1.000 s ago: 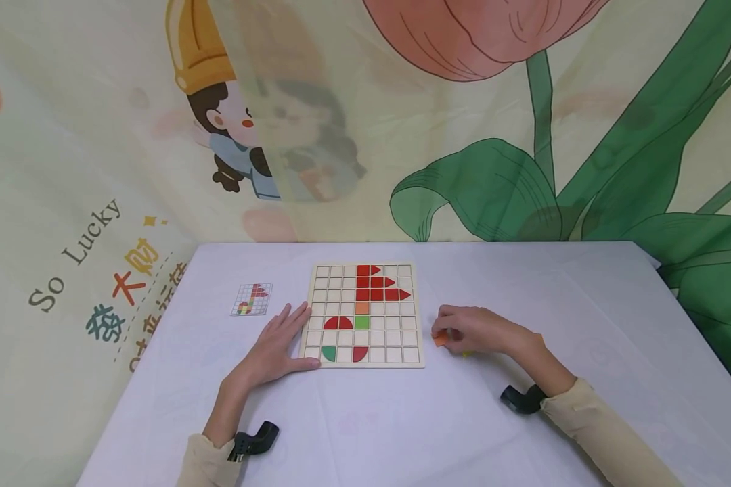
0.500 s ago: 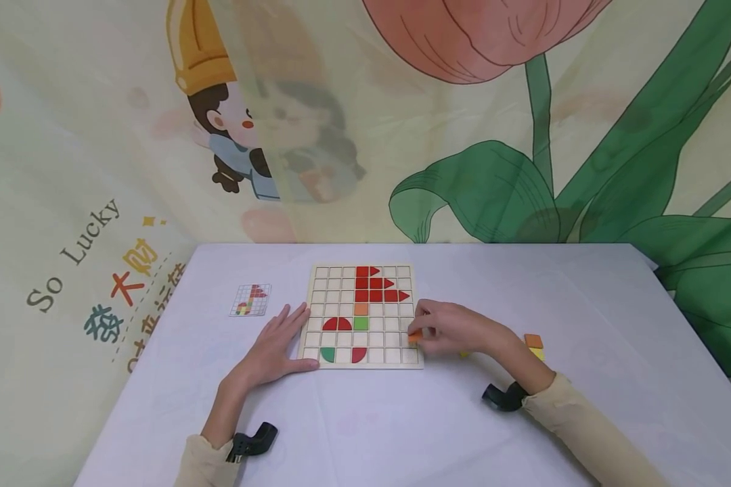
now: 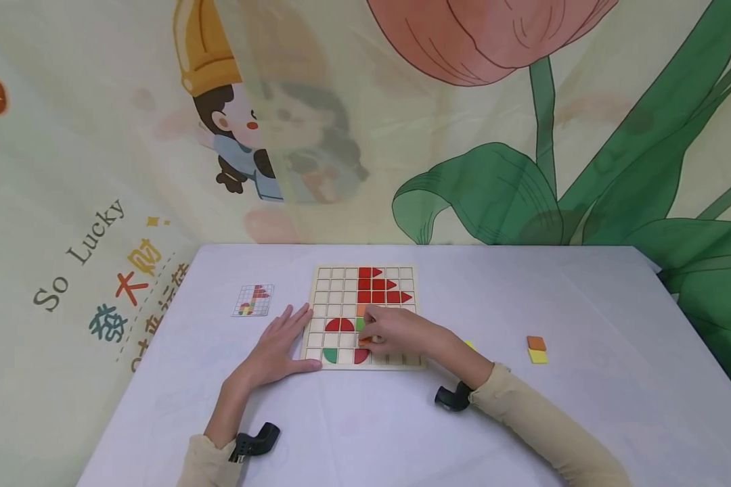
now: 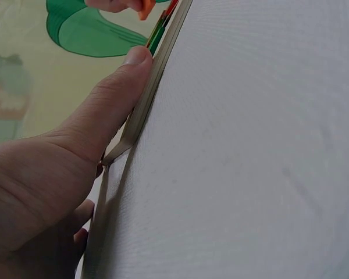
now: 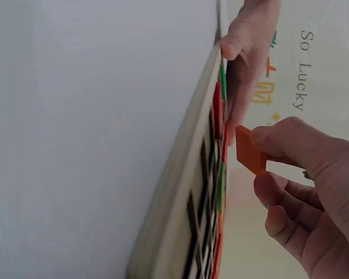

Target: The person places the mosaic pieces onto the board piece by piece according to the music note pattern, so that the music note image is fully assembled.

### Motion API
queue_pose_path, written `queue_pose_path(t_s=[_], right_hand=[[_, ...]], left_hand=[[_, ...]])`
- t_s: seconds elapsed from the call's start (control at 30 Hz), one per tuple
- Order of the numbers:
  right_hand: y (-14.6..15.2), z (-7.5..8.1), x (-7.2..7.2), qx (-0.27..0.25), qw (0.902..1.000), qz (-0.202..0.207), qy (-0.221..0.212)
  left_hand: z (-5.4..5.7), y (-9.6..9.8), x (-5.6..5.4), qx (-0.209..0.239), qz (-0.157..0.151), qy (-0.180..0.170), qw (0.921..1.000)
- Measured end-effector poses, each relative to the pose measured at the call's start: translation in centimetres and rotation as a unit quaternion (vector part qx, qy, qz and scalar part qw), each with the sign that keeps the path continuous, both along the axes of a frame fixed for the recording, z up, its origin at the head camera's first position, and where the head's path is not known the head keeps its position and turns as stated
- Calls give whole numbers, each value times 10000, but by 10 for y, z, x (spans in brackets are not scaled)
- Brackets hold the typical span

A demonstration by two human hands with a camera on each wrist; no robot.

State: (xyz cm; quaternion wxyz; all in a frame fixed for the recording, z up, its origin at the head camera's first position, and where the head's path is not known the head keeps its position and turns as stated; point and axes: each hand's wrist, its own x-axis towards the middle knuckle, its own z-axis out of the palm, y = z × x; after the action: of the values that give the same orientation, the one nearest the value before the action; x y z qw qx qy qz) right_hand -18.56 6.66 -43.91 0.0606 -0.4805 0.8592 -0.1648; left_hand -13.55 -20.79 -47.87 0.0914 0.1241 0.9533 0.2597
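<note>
A wooden grid board (image 3: 336,285) lies on the white table. My left hand (image 3: 273,346) rests at its left edge, fingers straight, thumb along the front corner. Over the board, my right hand (image 3: 402,331) pinches an orange square tile (image 5: 250,150) between thumb and fingers, close above the cells under the green square (image 3: 360,325). Red squares with triangle ends (image 3: 379,297) form rows at the upper right. Two red quarter-circles (image 3: 340,325) make a half-round at left. Lower down sit a green quarter-circle (image 3: 330,355) and a red one (image 3: 361,356). The right hand covers several cells.
A small pattern card (image 3: 252,299) lies left of the board. To the right, an orange tile (image 3: 535,343) touches a yellow tile (image 3: 538,356). Another yellow tile (image 3: 470,344) shows beside the right forearm. A printed cloth (image 3: 463,203) hangs behind the table.
My right hand has carried the orange tile leftward from the table right of the board to over the board's middle. The left hand has stayed in place.
</note>
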Motion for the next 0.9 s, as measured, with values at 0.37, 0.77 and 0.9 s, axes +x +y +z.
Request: queue_pose_path(t_s=[0.37,0.77,0.9], right_hand=[[-7,-8,2,287,9992,37,277],[-8,-7,4,375,9990,-26,232],[-7,-7,6,432,9987,-93,242]], left_hand=[[1,1,1,-38,22,-7,10000],[3,0,0,-36,-13,-17,10000],[2,0,0,-17,-37,-11,10000]])
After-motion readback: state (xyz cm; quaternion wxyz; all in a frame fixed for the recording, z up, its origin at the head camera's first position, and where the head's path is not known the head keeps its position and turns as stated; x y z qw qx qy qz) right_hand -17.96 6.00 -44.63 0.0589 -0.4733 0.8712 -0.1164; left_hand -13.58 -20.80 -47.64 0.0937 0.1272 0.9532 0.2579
